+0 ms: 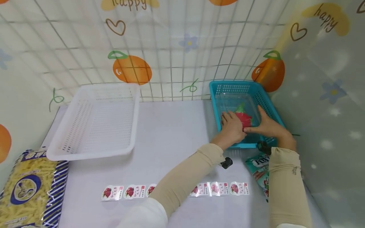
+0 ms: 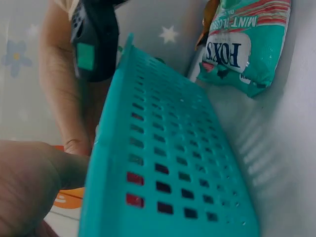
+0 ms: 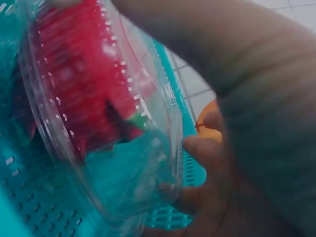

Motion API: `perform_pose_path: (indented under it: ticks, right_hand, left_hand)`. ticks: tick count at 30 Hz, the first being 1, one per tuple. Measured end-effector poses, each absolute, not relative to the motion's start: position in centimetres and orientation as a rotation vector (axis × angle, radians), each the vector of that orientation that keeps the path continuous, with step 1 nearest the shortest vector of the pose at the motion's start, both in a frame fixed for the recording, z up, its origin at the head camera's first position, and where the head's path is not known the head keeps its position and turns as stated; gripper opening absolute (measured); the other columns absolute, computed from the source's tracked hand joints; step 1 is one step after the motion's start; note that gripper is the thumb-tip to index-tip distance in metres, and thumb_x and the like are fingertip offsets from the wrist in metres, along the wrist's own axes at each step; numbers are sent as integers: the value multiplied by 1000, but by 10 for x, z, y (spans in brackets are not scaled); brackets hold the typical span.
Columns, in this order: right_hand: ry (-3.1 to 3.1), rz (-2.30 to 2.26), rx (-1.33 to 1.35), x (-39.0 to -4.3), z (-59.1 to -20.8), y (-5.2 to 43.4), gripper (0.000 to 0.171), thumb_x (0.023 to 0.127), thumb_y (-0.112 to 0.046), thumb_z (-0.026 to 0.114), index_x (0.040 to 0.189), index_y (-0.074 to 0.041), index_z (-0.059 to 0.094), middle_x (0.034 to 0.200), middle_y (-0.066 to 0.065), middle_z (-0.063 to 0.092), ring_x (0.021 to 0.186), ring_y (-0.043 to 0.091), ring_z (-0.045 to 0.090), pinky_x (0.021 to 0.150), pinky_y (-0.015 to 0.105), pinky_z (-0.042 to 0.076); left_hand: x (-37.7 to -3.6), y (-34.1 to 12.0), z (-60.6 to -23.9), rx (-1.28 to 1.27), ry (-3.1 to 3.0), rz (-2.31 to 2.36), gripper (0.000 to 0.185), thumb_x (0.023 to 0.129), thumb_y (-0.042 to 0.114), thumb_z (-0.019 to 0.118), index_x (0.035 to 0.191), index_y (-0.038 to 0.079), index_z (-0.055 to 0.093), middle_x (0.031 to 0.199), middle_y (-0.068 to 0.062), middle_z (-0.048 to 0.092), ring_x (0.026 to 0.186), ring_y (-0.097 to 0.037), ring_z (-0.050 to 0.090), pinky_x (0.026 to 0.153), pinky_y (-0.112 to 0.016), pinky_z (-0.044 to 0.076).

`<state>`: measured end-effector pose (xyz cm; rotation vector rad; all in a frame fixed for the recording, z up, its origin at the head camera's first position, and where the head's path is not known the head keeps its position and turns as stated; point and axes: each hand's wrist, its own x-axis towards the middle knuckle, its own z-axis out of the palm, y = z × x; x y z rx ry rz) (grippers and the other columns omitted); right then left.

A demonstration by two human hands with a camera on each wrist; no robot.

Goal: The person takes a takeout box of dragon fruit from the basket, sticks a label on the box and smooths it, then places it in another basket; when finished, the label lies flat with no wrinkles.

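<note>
A clear plastic box (image 1: 228, 99) with a red, green-tipped dragon fruit (image 1: 243, 119) inside sits in the blue basket (image 1: 242, 145). My left hand (image 1: 232, 128) grips its left and near part, with fingertips hidden behind the box. On the opposite side, my right hand (image 1: 269, 126) holds the box between thumb and fingers, the thumb reaching toward my left hand. Up close in the right wrist view, the box (image 3: 168, 143) stands tilted, with fingers (image 3: 200, 153) along its edge. The left wrist view mostly shows the perforated wall of the basket (image 2: 168, 138).
A white basket (image 1: 91, 155) stands at the left, with a bag of pasta (image 1: 34, 190) at its near corner. A row of dragon fruit stickers (image 1: 137, 192) runs along the front, partly under my left sleeve. A green Fox's candy bag (image 1: 258, 172) lies beside my right forearm.
</note>
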<state>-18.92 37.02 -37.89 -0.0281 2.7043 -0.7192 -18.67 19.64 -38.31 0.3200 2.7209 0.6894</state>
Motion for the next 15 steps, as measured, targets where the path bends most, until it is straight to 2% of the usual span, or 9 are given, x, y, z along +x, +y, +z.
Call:
perform_pose_path:
  ticks: [6,12,15]
  right_hand:
    - [2691,-751,-32,-195,-381,377,131,88,-52,75,158,-2,-23,165,32,-17,147,65,11,110,78,24]
    - [2647,-811,-56,-198,-385,381,132,87,-47,78,159,-3,-23,165,32,-19,149,63,1,110,80,21]
    - [2631,-831,-70,-199,-388,381,132,86,-45,80,159,-3,-22,165,32,-18,149,63,0,110,80,21]
  left_hand:
    - [-189,203,-383,131,2638,905,114,88,43,78,165,11,1,173,-11,1,161,-29,8,127,-37,26]
    - [-192,205,-384,103,2674,828,113,87,44,79,165,11,5,171,-14,9,159,-30,14,124,-34,31]
    - [-193,206,-385,95,2683,784,110,88,43,78,165,11,6,171,-15,12,159,-31,15,123,-33,33]
